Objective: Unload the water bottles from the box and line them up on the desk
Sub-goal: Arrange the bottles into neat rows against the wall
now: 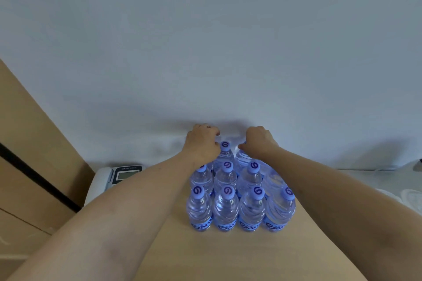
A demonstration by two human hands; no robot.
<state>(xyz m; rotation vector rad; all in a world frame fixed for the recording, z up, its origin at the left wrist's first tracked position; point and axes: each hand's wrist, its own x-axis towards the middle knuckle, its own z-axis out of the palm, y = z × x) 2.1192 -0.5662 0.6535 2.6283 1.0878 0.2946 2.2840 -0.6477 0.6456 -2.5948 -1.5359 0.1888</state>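
Observation:
Several clear water bottles with blue caps stand upright in tight rows on the wooden desk (205, 255); the front row (239, 210) holds several. My left hand (202, 143) reaches over the back row at its left end, its fingers curled down round a bottle top that the hand hides. Beside its thumb stands a back-row bottle (225, 149) with its cap showing. My right hand (258, 141) grips the top of another back-row bottle (242, 158), whose clear shoulder shows below the palm. My right forearm covers the cap of one second-row bottle (272, 180). No box is in view.
A white wall (205, 52) rises right behind the back row. A desk telephone (114, 178) sits to the left of the bottles. A tan panel with a black strip (34, 166) fills the far left. Pale objects (408, 196) lie at the right edge.

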